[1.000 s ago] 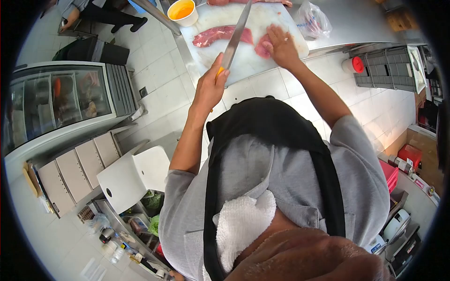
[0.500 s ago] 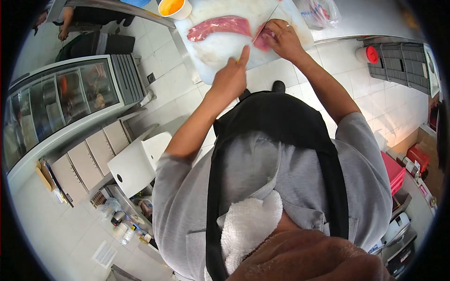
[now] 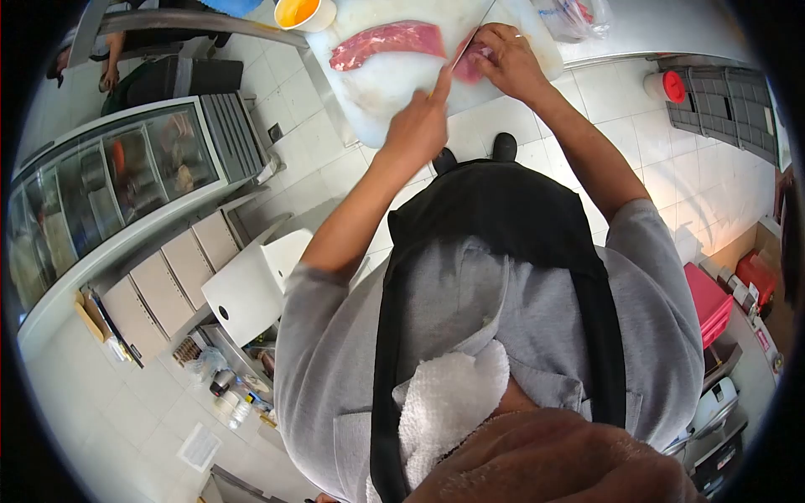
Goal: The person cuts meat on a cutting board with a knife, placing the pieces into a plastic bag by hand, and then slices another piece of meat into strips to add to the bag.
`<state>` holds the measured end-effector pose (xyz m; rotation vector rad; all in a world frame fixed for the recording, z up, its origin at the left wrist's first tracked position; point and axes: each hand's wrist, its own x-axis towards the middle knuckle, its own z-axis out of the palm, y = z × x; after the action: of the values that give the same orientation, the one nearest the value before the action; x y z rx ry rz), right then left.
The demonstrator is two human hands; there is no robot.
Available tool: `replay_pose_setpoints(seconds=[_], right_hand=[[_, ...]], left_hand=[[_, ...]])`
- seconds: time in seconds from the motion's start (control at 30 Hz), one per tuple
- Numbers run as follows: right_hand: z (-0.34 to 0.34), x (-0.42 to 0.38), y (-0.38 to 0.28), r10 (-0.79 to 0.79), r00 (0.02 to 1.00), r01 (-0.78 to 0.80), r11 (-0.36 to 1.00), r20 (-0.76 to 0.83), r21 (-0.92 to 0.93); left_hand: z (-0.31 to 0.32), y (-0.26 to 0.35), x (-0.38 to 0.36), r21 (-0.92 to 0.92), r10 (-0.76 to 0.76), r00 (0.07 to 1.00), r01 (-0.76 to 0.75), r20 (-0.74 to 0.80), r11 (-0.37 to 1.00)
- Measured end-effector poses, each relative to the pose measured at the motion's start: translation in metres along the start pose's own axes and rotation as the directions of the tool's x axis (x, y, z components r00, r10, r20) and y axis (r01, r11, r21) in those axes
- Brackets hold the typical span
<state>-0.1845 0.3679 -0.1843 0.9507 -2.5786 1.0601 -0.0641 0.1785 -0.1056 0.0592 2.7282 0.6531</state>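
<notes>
My left hand [image 3: 418, 124] is closed around a knife, its index finger stretched along the handle. The thin knife blade [image 3: 480, 32] slants up and right, lying along the left side of a small piece of raw meat [image 3: 467, 69]. My right hand [image 3: 510, 60], with a ring on one finger, grips that piece with bent fingers, hiding part of it. Left of the blade, a long strip of raw red meat [image 3: 390, 44] with pale streaks lies on the white cutting board [image 3: 369, 96].
A white tub with orange contents [image 3: 303, 12] stands by the board's upper left corner. A clear plastic bag [image 3: 574, 17] rests at its right on the metal counter [image 3: 654, 29]. At the far left are a glass-topped display case [image 3: 117, 193] and another person's arm [image 3: 111, 63].
My left hand has shifted slightly right and down, closer to my right hand, and the knife has moved with it. The right hand still grips the small meat piece.
</notes>
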Motion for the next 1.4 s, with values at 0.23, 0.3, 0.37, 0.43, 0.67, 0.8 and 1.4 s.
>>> replay_pose_setpoints(seconds=[0.23,0.3,0.37,0.43,0.67,0.8,1.4], right_hand=[[-0.004,0.001,-0.002,0.038,0.997,-0.026,0.988,-0.073,0.155],[-0.005,0.002,0.001,0.023,0.997,-0.013,0.99,-0.068,0.141],[-0.003,-0.001,0.002,0.011,0.998,-0.004,0.992,-0.058,0.126],[0.001,0.0,0.003,0.01,1.0,-0.01,1.0,-0.018,0.027],[0.01,-0.005,0.008,-0.043,0.996,0.042,0.999,-0.074,-0.025],[-0.001,-0.003,0.004,0.067,0.994,-0.052,0.986,-0.088,0.157],[-0.006,-0.006,-0.001,0.067,0.998,-0.066,0.996,-0.022,0.056]], left_hand=[[-0.003,-0.021,0.062,-0.102,0.21,0.949,-0.239,-0.234,0.966],[-0.023,-0.007,0.019,-0.059,0.143,0.981,-0.152,-0.132,0.987],[-0.036,0.001,-0.012,0.016,0.067,0.998,-0.067,0.003,0.998],[-0.027,0.002,-0.016,0.023,0.021,0.999,-0.022,0.041,0.999],[-0.005,-0.02,0.09,-0.159,0.234,0.966,-0.25,-0.113,0.955],[-0.027,-0.005,0.02,-0.074,0.125,0.989,-0.131,-0.083,0.989],[-0.033,0.005,-0.014,-0.038,0.022,0.995,-0.018,0.1,0.999]])
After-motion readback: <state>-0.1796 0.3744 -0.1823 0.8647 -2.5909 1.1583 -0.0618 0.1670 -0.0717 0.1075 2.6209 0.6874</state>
